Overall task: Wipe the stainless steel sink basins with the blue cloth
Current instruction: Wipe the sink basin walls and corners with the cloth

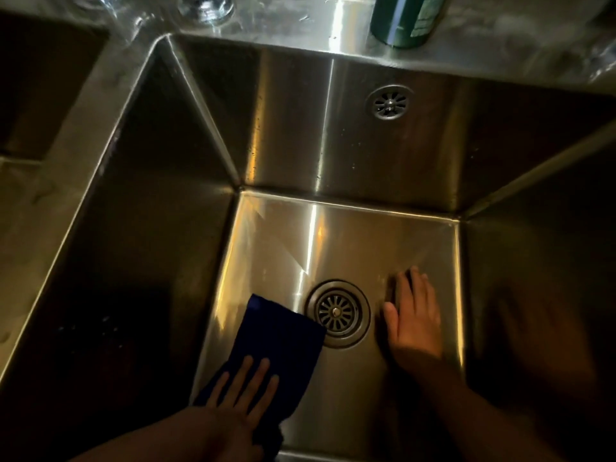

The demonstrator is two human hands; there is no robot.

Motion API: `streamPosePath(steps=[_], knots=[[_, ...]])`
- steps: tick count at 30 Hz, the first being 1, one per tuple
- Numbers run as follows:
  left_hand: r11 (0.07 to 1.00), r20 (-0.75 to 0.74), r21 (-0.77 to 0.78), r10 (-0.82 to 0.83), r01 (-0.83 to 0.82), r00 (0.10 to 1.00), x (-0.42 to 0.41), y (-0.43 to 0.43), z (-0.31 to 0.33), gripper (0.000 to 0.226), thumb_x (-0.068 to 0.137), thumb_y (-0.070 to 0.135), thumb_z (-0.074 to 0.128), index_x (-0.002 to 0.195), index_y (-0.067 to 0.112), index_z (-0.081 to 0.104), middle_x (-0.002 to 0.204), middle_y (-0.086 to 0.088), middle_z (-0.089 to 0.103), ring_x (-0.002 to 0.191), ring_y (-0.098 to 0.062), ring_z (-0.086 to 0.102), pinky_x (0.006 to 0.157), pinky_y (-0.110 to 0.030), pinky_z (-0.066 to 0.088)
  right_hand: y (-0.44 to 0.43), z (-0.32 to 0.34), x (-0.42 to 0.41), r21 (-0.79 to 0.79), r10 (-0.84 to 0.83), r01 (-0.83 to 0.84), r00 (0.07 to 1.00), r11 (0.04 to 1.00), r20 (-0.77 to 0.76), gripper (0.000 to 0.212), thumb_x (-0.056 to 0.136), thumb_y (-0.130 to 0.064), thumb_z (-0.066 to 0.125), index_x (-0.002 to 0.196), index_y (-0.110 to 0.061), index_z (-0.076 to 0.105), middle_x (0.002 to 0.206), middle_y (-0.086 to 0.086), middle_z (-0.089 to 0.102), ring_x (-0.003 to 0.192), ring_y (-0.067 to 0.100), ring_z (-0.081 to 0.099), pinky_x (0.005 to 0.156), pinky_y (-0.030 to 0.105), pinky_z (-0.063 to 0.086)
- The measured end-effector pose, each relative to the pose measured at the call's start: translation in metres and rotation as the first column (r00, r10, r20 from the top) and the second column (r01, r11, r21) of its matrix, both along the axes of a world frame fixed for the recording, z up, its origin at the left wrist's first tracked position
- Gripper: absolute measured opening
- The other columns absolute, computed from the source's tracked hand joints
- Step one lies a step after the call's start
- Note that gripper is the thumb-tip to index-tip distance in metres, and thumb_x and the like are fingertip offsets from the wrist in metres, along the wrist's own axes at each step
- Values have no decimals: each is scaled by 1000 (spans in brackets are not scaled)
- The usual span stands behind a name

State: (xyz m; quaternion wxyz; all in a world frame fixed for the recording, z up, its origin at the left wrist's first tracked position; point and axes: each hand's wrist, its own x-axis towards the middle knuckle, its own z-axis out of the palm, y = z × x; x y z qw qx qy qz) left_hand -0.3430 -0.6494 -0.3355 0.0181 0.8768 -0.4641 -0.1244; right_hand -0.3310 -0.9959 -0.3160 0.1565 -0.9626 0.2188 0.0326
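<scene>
Wiping mid-way, by my judgement. Left hand (pixel 241 391) flat, fingers spread, pressing blue cloth (pixel 276 341) on basin floor (pixel 350 241) at drain's (pixel 338 313) 8 o'clock. Right hand (pixel 413 321) open, empty, at 3 o'clock. Walls, second basin (pixel 43 85) likely remain.

The cloth (pixel 276 348) is a deep navy blue, plain, with no print or stripe that shows. The sink basin (pixel 350 241) is brushed silver-grey steel, its floor streaked with pale white reflections and its side walls falling to dark brown-black shadow. The floor drain strainer (pixel 338 313) is silver-grey with a ring of dark slots radiating from a small bright centre. The overflow grille (pixel 388 102) on the back wall repeats that radial slot pattern in duller grey. The bottle (pixel 406 20) on the rear ledge is dark green with a lighter green-and-white label.
</scene>
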Motion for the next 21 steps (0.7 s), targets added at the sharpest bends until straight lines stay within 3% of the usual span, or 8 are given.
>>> streamPosePath(steps=[2,4,6,9,11,13,16,21], knots=[[998,29,23,-66,65,997,10,2,10,71,90,46,32,149,12,12,151,-12,23,138,-34,17,105,-43,28,-3,1,2,-36,22,-25,998,999,-58,66,91,-45,23,145,-10,33,155,15,24,142,32,17,115,46,13],[992,-30,106,-66,69,997,16,-4,16,88,76,47,43,148,9,9,146,-15,34,128,-39,31,81,-45,52,-6,0,2,-74,48,-57,992,996,-117,67,90,-46,23,146,-10,31,156,15,23,143,32,17,116,46,9],[992,-54,126,-2,9,999,13,-11,19,88,71,41,40,148,10,9,147,-14,32,126,-36,35,68,-50,56,-7,-4,0,-120,64,-82,987,989,-147,65,91,-45,27,145,-10,34,154,16,26,141,33,22,114,48,11],[992,-35,120,-46,50,998,19,-7,17,79,72,43,39,146,18,26,151,-11,29,132,-35,32,84,-56,48,-7,-12,-3,-175,64,-92,985,980,-158,63,92,-44,29,146,-11,33,155,16,26,141,33,23,114,49,12],[981,30,140,-139,134,990,32,2,15,76,75,48,40,146,25,30,154,-8,26,137,-33,27,104,-55,27,-7,-14,-4,-195,52,-79,988,978,-143,63,91,-44,29,146,-13,32,155,15,24,142,32,22,115,48,12],[985,53,127,-125,117,991,48,3,11,73,78,46,39,148,28,26,156,-6,23,141,-31,21,108,-50,15,-5,-15,-5,-201,50,-74,991,977,-124,62,91,-42,32,146,-13,31,155,16,24,143,32,22,115,49,13],[995,62,60,77,-81,995,69,-10,9,71,80,38,38,148,28,19,158,-5,15,143,-28,16,109,-49,15,-5,-15,-6,-209,68,-86,994,974,-91,61,91,-38,36,146,-11,31,155,17,25,143,33,23,115,51,16],[917,-36,-74,390,-392,920,119,-41,9,59,85,30,34,143,18,32,151,-15,31,140,-33,24,107,-49,28,-6,-14,-5,-204,64,-81,994,976,-91,60,92,-39,33,146,-12,31,155,17,23,143,32,22,115,52,18]])
